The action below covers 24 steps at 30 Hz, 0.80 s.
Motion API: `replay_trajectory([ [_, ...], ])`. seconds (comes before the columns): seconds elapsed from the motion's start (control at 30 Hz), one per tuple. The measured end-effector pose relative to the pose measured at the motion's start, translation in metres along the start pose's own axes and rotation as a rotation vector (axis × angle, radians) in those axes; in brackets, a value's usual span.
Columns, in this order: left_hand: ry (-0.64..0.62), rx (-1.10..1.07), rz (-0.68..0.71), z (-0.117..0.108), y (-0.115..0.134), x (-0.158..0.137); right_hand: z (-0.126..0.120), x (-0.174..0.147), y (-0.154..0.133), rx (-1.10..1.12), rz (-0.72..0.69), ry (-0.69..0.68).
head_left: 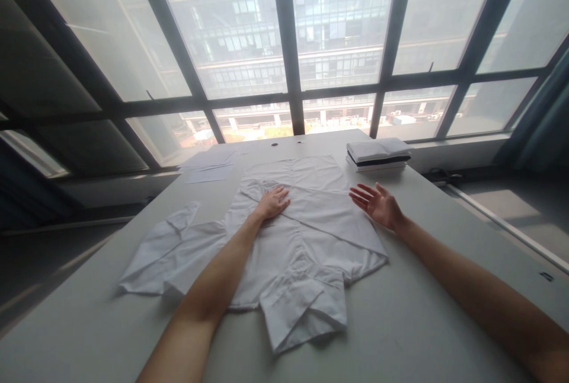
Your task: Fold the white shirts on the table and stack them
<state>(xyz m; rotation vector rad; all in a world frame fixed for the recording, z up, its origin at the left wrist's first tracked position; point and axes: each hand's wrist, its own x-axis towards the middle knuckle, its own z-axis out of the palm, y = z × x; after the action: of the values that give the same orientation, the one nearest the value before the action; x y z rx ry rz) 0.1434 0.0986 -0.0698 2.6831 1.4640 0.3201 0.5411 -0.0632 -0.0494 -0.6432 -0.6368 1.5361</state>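
Note:
A white shirt (320, 241) lies spread on the table, its collar end toward me. One sleeve (178, 252) stretches out to the left, and the cloth on the right is folded across the body. My left hand (272, 203) rests palm down on the middle of the shirt, fingers extended, pressing on the cloth without gripping it. My right hand (380, 205) is beside the shirt's right edge, fingers spread and palm turned toward the cloth, holding nothing. Whether its fingertips touch the fabric I cannot tell.
On the table (422, 312), a stack of folded clothes (377, 155), white with a dark layer, sits at the far right. Flat white sheets (208, 166) lie at the far left. Large windows with dark frames (287, 33) stand behind the table; a curtain (533, 116) hangs at right.

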Motion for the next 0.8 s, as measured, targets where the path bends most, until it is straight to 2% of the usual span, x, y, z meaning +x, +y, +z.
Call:
replay_trajectory([
  [0.1,0.005,-0.013,0.005,0.000,0.000,0.000,0.008,-0.006,0.002,-0.022,0.027,-0.090],
  [0.17,0.004,-0.020,0.005,0.000,-0.001,0.000,0.011,-0.009,0.003,-0.029,0.036,-0.109],
  [0.27,0.005,-0.028,0.002,0.000,-0.001,0.000,0.011,-0.008,0.005,-0.046,0.120,-0.136],
  [0.33,0.007,-0.034,0.001,0.000,-0.001,0.000,0.010,-0.005,0.008,-0.046,0.169,-0.108],
  [0.4,0.007,-0.037,-0.003,0.000,0.000,0.000,0.008,0.000,0.010,-0.022,0.134,-0.011],
  [0.53,0.010,-0.037,-0.007,0.001,0.000,0.001,0.000,0.010,0.010,0.030,-0.061,0.216],
  [0.6,0.016,-0.037,-0.007,0.001,-0.001,0.001,-0.004,0.012,0.007,0.042,-0.086,0.236],
  [0.8,0.006,-0.031,-0.009,-0.001,0.000,0.000,-0.006,0.006,-0.001,0.085,-0.092,0.176],
])
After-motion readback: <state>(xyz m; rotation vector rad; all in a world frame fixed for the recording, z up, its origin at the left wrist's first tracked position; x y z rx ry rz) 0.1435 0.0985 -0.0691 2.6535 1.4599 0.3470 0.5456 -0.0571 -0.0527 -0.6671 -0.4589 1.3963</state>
